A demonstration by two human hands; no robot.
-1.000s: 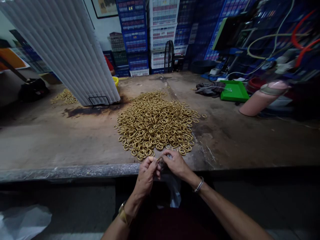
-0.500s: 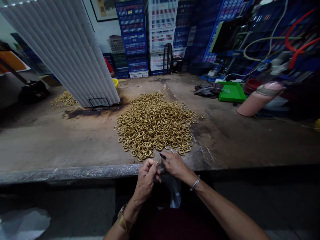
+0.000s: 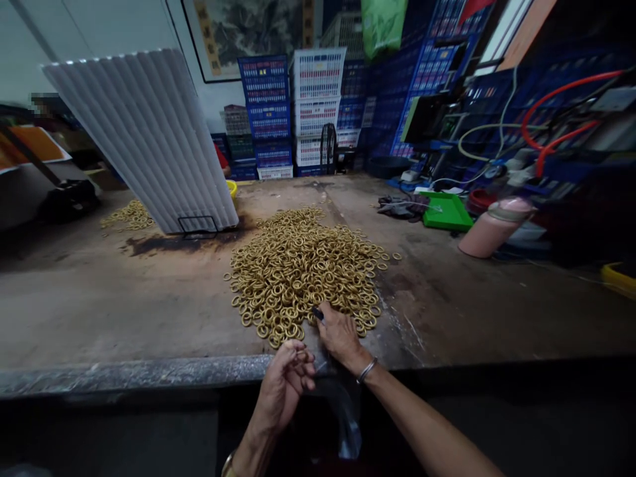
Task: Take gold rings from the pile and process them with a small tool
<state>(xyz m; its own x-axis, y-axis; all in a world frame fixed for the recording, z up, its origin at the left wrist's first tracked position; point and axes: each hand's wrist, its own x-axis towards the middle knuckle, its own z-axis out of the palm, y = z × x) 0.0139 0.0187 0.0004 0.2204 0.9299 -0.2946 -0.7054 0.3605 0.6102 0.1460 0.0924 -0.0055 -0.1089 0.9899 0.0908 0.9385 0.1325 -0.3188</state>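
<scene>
A broad heap of brass-coloured rings (image 3: 298, 265) lies on the worktable. At the heap's near edge is my right hand (image 3: 340, 334), its fingers closed on a small dark tool (image 3: 318, 314); the tool's exact kind is too small to tell. Fingertips of that hand reach in among the rings. Close to the table's front edge, my left hand (image 3: 288, 377) is turned palm inward, with its fingers loosely curled and apart. Nothing shows between them. Below the hands hangs a clear plastic bag (image 3: 348, 424).
A tall ribbed white panel (image 3: 144, 139) stands on a black wire stand (image 3: 197, 227) at left, with more rings (image 3: 130, 216) beside it. To the right are a green tray (image 3: 447, 211) and a pink bottle (image 3: 497, 227). Stacked crates (image 3: 318, 109) rise behind the worktable (image 3: 149, 298).
My right hand has moved forward to the rings with the dark tool. My left hand has loosened from a pinch and turned its palm inward. The view has tilted upward.
</scene>
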